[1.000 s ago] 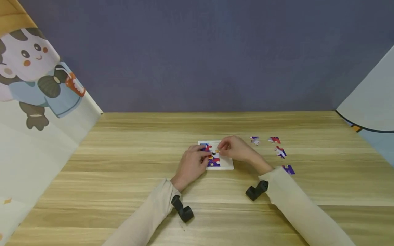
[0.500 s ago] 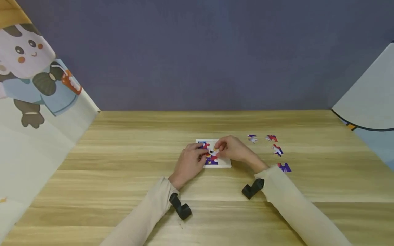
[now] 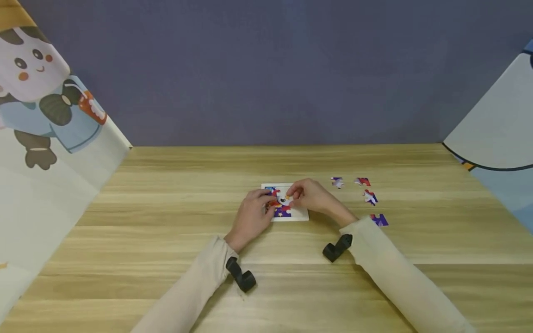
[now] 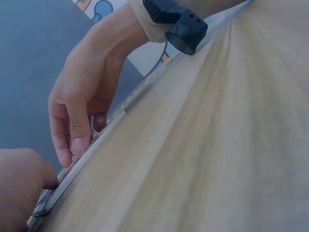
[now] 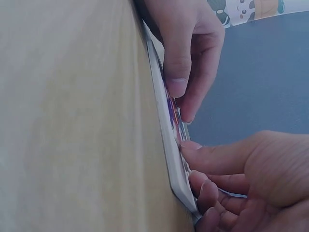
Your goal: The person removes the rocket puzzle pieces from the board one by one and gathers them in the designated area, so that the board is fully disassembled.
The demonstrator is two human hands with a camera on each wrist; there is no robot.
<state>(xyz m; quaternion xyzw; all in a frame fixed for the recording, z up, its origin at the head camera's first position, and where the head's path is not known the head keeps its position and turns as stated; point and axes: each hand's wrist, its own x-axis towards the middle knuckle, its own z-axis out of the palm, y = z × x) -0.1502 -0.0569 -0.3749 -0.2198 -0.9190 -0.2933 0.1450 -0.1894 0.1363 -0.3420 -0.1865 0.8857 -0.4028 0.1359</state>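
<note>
A white puzzle tray (image 3: 300, 215) lies on the wooden table, its left part filled with red and purple jigsaw pieces. My left hand (image 3: 251, 213) rests on that side, fingertips on the pieces. From the right, my right hand (image 3: 315, 197) pinches a white puzzle piece (image 3: 284, 200) with a dark eye and a yellow patch, low over the tray. In the right wrist view, the right hand's thumb (image 5: 217, 158) is at the tray's surface and the other fingers are curled beyond it. The left hand (image 5: 190, 43) reaches down opposite, thumb and a finger at the pieces.
Several loose jigsaw pieces lie right of the tray: a purple and white one (image 3: 337, 182), a red one (image 3: 363, 181), a white and red one (image 3: 369, 197), and a purple one (image 3: 379, 220) beside the right sleeve. A dark wall (image 3: 266, 74) rises behind the table.
The whole head view shifts slightly, with the table and tray appearing a little higher and further left. Both hands keep nearly the same place on the tray.
</note>
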